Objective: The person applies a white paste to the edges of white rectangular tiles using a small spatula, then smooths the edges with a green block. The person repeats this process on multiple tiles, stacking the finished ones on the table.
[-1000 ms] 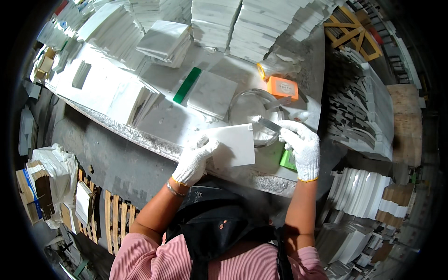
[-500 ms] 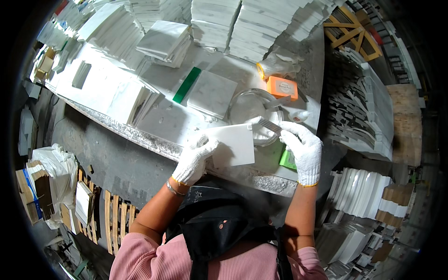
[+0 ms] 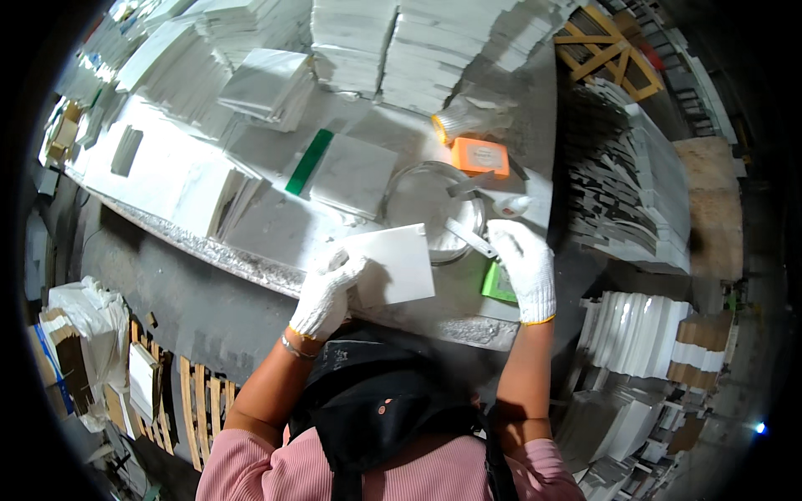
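My left hand (image 3: 326,292), in a white knit glove, is closed on the edge of a square white stone tile (image 3: 397,265), held tilted above the table's front edge. My gloved right hand (image 3: 526,263) pinches a narrow flat metal scraper (image 3: 469,237). Its blade reaches over the near right rim of a round clear bowl (image 3: 391,207) with whitish contents. A second flat metal blade (image 3: 469,184) lies across the bowl's far rim. Beside my right hand is a green box (image 3: 498,284), partly covered by it.
Past the bowl are an orange box (image 3: 480,157) and a crumpled glove (image 3: 455,121). A green strip (image 3: 309,161) lies beside a small tile stack (image 3: 355,174). Tall stacks of white tiles (image 3: 434,50) line the table's back. Wooden pallets (image 3: 199,401) stand on the floor at left.
The scraper has turned in my right hand, and its broad face now shows over the bowl. My left hand still holds the tile. The whole view has shifted slightly.
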Tool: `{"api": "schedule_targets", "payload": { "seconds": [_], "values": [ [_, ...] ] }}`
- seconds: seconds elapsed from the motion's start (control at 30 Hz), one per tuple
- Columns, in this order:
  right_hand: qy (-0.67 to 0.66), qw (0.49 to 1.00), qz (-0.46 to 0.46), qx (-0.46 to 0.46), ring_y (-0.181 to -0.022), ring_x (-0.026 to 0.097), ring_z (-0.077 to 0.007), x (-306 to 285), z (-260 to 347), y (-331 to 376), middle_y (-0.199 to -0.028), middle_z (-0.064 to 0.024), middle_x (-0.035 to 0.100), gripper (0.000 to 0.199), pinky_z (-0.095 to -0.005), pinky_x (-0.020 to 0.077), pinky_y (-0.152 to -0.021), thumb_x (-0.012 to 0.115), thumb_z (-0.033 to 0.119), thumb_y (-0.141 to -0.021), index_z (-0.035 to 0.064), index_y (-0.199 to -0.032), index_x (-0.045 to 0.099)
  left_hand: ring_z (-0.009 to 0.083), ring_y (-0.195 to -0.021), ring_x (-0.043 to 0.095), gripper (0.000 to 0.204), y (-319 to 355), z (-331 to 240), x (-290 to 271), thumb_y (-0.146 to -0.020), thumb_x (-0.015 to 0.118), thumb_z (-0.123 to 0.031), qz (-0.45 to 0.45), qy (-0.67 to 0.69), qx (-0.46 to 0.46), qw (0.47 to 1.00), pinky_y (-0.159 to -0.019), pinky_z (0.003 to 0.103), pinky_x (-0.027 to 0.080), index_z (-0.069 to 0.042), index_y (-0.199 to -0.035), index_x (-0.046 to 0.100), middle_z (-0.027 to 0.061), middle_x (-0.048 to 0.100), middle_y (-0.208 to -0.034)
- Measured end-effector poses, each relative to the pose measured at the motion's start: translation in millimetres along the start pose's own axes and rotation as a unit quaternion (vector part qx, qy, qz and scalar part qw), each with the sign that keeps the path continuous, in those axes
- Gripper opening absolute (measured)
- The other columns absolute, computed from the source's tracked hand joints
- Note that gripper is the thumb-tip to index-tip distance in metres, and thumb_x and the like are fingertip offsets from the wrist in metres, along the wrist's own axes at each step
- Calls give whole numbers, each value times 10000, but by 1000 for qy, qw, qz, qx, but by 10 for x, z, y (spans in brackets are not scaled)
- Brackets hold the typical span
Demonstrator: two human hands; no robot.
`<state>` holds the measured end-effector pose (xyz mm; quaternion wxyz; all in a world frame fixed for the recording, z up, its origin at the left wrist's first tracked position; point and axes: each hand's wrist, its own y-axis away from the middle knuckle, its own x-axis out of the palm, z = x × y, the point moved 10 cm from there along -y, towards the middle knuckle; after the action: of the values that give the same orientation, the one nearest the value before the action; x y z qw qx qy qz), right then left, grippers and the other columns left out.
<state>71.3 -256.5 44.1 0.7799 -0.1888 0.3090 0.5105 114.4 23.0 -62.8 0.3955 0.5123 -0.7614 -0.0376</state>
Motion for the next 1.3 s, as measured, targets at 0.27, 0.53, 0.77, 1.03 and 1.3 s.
{"api": "schedule_targets", "payload": {
  "seconds": [0.27, 0.53, 0.77, 1.03, 1.3],
  "values": [
    [34, 990, -138, 10, -938, 687, -235, -339, -530, -311, -1065, -127, 709, 398, -369, 526, -812, 810, 313, -783, 60, -1069, 697, 209, -886, 668, 378, -32, -15, 41, -969, 556, -181, 15, -17, 21, 1000, -790, 323, 546, 52, -1266, 565, 126, 682, -1021],
    [-94, 995, -43, 8, -863, 644, -106, -229, -302, -265, -958, -36, 713, 320, -280, 520, -792, 769, 118, -817, 64, -1119, 681, 127, -897, 630, 274, 0, 2, 14, -974, 573, -125, 11, 15, -2, 1000, -780, 266, 521, 0, -1216, 612, 51, 663, -1029],
    [-62, 993, 81, -61, -869, 660, -180, -12, 406, 18, -979, -92, 700, 392, -304, 519, -793, 803, 109, -772, 31, -1143, 705, 121, -924, 620, 282, 36, -35, 87, -970, 585, -120, 27, 42, -16, 999, -803, 261, 512, -5, -1226, 610, 43, 657, -1051],
    [-14, 988, 124, -86, -834, 664, -174, 144, 585, 20, -914, -95, 685, 341, -299, 517, -770, 792, 109, -753, -14, -1063, 722, 150, -976, 620, 327, -8, 11, 32, -967, 587, -133, 19, 25, -11, 999, -866, 290, 508, 3, -1265, 591, 63, 656, -1085],
    [6, 987, 123, -101, -827, 679, -196, 166, 627, -1, -904, -118, 696, 344, -312, 524, -757, 803, 126, -732, -25, -1032, 728, 215, -927, 670, 375, -13, -17, 40, -954, 605, -171, 19, 23, 11, 999, -822, 339, 553, 20, -1273, 562, 117, 675, -1036]
  ]
}}
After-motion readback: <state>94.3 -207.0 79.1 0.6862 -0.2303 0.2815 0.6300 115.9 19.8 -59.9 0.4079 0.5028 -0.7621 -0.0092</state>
